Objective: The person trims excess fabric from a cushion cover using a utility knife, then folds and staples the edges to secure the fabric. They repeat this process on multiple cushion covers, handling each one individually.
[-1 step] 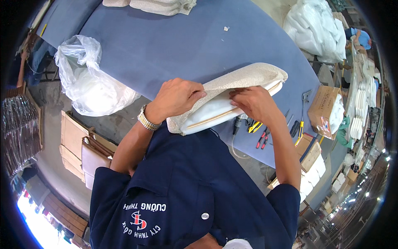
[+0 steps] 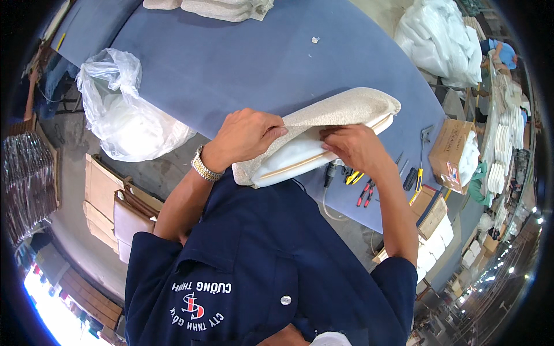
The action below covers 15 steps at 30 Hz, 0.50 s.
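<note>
A long cushion lies across the near edge of the table, in front of my body. Its beige textured fabric cover is lifted open along the near side. White padding shows in the gap, with a thin tan strip running along its edge. My left hand, wearing a metal watch, pinches the rim of the cover near its middle. My right hand is closed at the opening, bent fingers on the white padding just below the cover's rim. Its fingertips are partly hidden.
Right of the cushion lie red-handled pliers, a yellow-handled tool and a power tool. Beyond stands a cardboard box. A clear plastic bag hangs at the table's left edge. Beige pieces lie at the far edge.
My right hand has shifted very slightly at the opening. The left hand and the cushion look the same.
</note>
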Each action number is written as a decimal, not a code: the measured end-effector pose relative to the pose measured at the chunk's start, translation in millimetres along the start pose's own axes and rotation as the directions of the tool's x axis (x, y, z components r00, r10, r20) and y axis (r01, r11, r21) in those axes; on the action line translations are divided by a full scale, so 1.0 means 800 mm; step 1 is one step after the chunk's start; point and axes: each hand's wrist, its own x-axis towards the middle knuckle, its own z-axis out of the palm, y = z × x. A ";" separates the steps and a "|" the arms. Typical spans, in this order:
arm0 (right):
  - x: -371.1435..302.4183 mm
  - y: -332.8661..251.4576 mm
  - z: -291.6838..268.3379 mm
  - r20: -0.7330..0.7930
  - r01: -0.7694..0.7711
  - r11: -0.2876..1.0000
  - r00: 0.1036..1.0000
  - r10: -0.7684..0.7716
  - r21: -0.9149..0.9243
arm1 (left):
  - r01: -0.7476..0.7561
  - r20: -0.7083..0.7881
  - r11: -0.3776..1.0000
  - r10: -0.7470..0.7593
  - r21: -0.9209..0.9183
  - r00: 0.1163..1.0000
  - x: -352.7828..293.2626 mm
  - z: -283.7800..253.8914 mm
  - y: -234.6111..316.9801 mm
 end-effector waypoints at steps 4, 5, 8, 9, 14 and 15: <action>0.006 -0.028 -0.009 -0.046 -0.053 0.998 0.997 0.055 0.036 | -0.054 0.035 0.997 0.056 -0.048 0.998 0.009 0.003 -0.005; 0.012 -0.039 -0.007 -0.139 0.009 0.999 0.990 -0.002 0.052 | -0.047 0.040 0.998 0.049 -0.039 0.998 0.011 0.002 -0.003; 0.031 -0.063 0.036 -0.192 0.191 0.975 0.967 -0.168 0.112 | -0.047 0.074 0.998 0.050 -0.035 0.996 0.017 -0.010 0.002; 0.036 -0.069 0.050 -0.241 0.283 0.949 0.939 -0.245 0.137 | -0.037 0.077 0.999 0.040 -0.040 0.996 0.016 -0.014 0.002; 0.022 -0.100 0.072 -0.266 0.297 0.944 0.930 -0.253 0.141 | -0.066 0.066 0.996 0.070 -0.062 0.995 0.011 -0.010 -0.004; 0.014 -0.105 0.072 -0.311 0.307 0.935 0.919 -0.243 0.179 | -0.072 0.071 0.993 0.079 -0.093 0.994 0.013 -0.008 -0.003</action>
